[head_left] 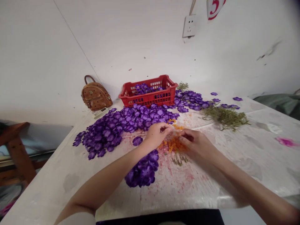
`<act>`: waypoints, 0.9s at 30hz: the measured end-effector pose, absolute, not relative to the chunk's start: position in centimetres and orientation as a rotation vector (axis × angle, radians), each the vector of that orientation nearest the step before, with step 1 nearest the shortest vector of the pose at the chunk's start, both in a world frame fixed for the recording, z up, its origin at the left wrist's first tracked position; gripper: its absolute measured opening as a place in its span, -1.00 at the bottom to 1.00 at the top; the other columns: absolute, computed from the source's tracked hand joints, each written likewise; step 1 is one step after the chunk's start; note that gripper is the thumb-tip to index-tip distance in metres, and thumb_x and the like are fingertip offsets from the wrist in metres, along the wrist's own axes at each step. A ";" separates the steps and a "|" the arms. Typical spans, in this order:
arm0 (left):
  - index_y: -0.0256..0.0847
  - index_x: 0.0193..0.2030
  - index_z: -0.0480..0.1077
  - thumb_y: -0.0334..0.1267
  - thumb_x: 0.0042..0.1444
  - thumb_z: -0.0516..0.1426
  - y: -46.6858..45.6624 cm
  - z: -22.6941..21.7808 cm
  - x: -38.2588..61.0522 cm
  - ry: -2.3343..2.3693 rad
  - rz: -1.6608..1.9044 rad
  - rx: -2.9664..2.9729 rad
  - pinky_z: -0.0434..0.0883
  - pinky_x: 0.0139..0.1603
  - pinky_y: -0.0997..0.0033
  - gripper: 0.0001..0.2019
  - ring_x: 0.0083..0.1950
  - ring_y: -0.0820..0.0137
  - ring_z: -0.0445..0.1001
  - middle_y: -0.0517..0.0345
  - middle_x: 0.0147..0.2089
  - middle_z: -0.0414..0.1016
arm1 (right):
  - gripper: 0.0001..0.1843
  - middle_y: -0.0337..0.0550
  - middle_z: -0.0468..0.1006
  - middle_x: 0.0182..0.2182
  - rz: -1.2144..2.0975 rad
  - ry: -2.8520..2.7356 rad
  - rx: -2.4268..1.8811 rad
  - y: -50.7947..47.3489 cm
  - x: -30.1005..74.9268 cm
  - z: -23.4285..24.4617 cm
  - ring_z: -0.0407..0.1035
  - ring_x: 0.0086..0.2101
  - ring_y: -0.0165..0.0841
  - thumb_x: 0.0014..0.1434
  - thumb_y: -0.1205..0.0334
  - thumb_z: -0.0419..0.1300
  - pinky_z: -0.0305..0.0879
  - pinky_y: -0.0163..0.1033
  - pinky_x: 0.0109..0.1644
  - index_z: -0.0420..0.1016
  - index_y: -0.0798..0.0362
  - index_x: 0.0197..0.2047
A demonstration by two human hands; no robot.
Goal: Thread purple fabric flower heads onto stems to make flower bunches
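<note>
My left hand [156, 135] is closed in a pinch above the middle of the table. Facing it, my right hand [199, 144] also pinches, its fingertips a short way from the left ones. Whatever lies between the fingers is too small to make out. Beneath both hands spreads a heap of small orange bits [173, 144]. Several thin green stems [180, 158] lie just in front of the heap, near my right hand. Close to my left forearm are a stack of purple artificial petals [143, 171] and a single purple petal piece [137, 141].
A large purple petal pile [105, 132] covers the left middle, before a red plastic basket [150, 99] with more purple pieces. A brown mini backpack [96, 95] stands by the wall. To the right lie green sprigs [226, 117] and a pink piece [286, 142] on the white-covered table [234, 184].
</note>
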State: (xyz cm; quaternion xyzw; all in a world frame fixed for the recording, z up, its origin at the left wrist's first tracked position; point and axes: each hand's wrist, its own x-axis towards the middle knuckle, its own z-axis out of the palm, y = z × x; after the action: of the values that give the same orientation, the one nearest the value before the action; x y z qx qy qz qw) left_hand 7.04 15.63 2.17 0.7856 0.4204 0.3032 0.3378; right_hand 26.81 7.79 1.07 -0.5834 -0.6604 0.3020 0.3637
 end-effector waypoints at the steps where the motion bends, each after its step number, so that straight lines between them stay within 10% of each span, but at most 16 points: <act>1: -0.21 -0.21 0.61 -0.35 0.24 0.17 16.3 2.1 6.9 1.165 0.794 2.100 0.50 0.01 0.36 -0.85 -0.11 0.29 0.63 0.05 -0.15 0.70 | -0.80 -0.15 0.59 -0.41 0.655 -1.773 -1.566 8.0 27.6 1.3 0.42 -0.42 -0.28 0.20 0.10 0.17 0.30 -0.18 -0.30 0.58 -0.03 -0.30; 12: -0.16 0.01 0.64 -0.44 0.26 0.09 19.9 0.5 8.2 1.414 0.503 2.394 0.48 0.23 0.25 -0.67 0.09 0.19 0.63 0.00 0.06 0.68 | -0.54 -0.05 0.71 -0.04 0.488 -1.916 -1.600 19.4 28.9 -1.0 0.55 -0.02 -0.20 0.11 0.52 0.08 0.38 -0.17 0.15 0.64 0.04 -0.02; 27: -0.19 -0.02 0.64 -0.53 0.25 0.08 18.8 1.3 7.0 1.121 0.608 2.224 0.48 0.23 0.30 -0.65 0.11 0.29 0.62 0.03 0.07 0.68 | -0.65 -0.08 0.72 -0.14 0.579 -1.906 -1.574 16.6 30.9 -0.9 0.56 -0.11 -0.23 0.09 0.47 0.06 0.40 -0.20 0.03 0.62 0.01 -0.18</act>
State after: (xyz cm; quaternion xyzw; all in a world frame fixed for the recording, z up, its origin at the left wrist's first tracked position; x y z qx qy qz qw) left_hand 6.98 18.77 1.28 0.8316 0.4191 0.2273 0.2849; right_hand 30.89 16.63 -0.94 -0.5921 -0.7169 0.2176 0.2969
